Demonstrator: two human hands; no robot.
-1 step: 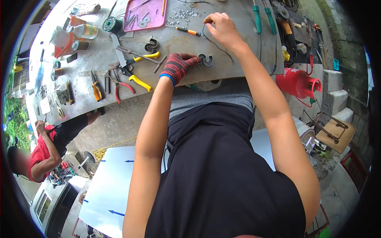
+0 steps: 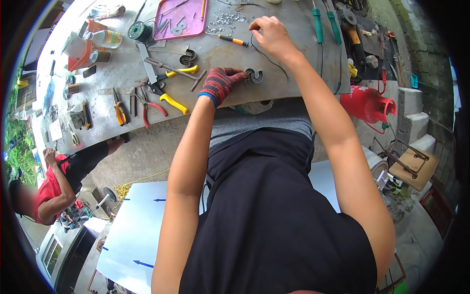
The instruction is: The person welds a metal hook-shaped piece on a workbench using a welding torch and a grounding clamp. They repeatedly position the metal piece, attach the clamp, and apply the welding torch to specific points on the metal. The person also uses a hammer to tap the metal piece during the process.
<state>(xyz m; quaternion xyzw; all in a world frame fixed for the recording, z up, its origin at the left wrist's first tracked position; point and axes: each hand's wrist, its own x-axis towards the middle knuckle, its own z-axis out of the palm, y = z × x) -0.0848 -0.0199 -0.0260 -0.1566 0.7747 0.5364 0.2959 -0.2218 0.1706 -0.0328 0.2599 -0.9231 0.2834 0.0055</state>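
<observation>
My left hand [image 2: 221, 84] wears a red and black striped glove with a blue cuff. Its fingertips are closed on the left side of a dark curved metal piece, shaped like an S [image 2: 255, 75], at the table's near edge. My right hand [image 2: 274, 35] is bare and held farther out over the table, its thumb and index finger curled round a thin black wire [image 2: 264, 55]. The wire bends down from the fingers toward the near edge; its exact grip point is small and partly hidden. A similar dark curved piece [image 2: 187, 58] lies to the left.
Left of my hands lie yellow-handled cutters [image 2: 174, 103], red-handled pliers [image 2: 155, 108], orange-handled pliers [image 2: 120, 113] and a T-shaped metal bar [image 2: 198, 81]. Beyond are a screwdriver [image 2: 233, 40], a pink tray [image 2: 200, 29] and a solder spool [image 2: 139, 30]. Green-handled irons [image 2: 318, 27] and a red gas cylinder [image 2: 367, 104] are right.
My right hand has shifted very slightly to the left. My left hand stays on the curved metal piece.
</observation>
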